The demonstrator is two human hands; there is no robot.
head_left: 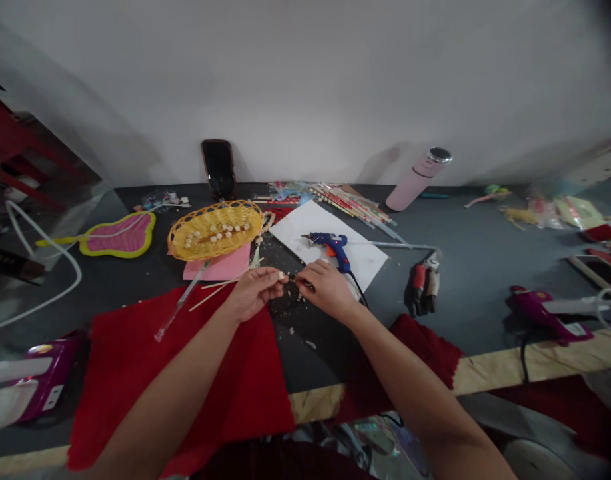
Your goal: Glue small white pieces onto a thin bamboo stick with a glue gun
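Red cloth (235, 373) overlapping near edge of table (310, 363). Farther in, left hand (255, 293) pinching pale piece (282, 276); right hand (325, 287) just beside, fingers curled, hold unclear. Beyond: basket (225, 219), glue gun (335, 245) on paper (310, 217). Phone (218, 167), flask (410, 187) by far edge.

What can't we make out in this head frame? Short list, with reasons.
Head view: pale piece in the left hand; too small and blurred for its exact shape.
Head view: anything the right hand may hold; its own curled fingers hide it.
Head view: purple device at left; cut off by the left edge.
Head view: pale bits in the yellow basket; too small for detail.
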